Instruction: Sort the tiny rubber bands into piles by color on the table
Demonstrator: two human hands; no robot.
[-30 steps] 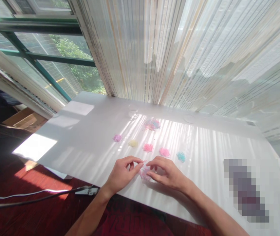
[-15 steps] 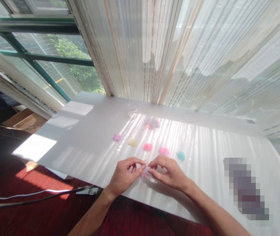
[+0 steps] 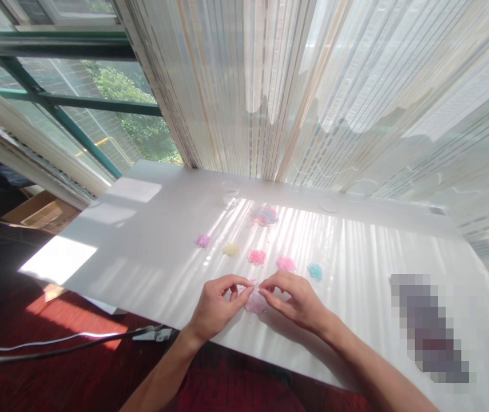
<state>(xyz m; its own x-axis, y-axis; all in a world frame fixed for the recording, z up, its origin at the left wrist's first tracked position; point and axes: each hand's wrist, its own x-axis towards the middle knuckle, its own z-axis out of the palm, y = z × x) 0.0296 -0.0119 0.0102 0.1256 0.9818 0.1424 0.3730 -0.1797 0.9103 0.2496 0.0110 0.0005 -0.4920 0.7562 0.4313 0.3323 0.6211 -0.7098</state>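
Observation:
Near the table's front edge, my left hand [image 3: 221, 301] and my right hand [image 3: 292, 295] face each other, fingertips almost meeting. Each has thumb and forefinger brought together in a pinch; whatever sits between them is too small to make out. Just below the fingertips lies a pale pink-lilac pile [image 3: 255, 303] of tiny pieces, partly covered by the fingers. Beyond the hands runs a row of small heaps: purple [image 3: 203, 241], yellow [image 3: 231, 250], coral red [image 3: 257, 257], pink [image 3: 286, 263] and turquoise [image 3: 315, 272]. Behind them is a larger mixed-colour heap [image 3: 263, 216].
A clear round lid or dish [image 3: 230, 194] stands at the back of the white table [image 3: 162, 229]. A blurred-out dark object [image 3: 430, 332] lies on the right. A striped curtain [image 3: 270, 86] hangs along the far edge. Cables [image 3: 98, 343] run at the lower left, near a cardboard box [image 3: 40, 212].
My right thumb has shifted slightly up towards its forefinger, showing more of the pale pile. The left hand stays in nearly the same place.

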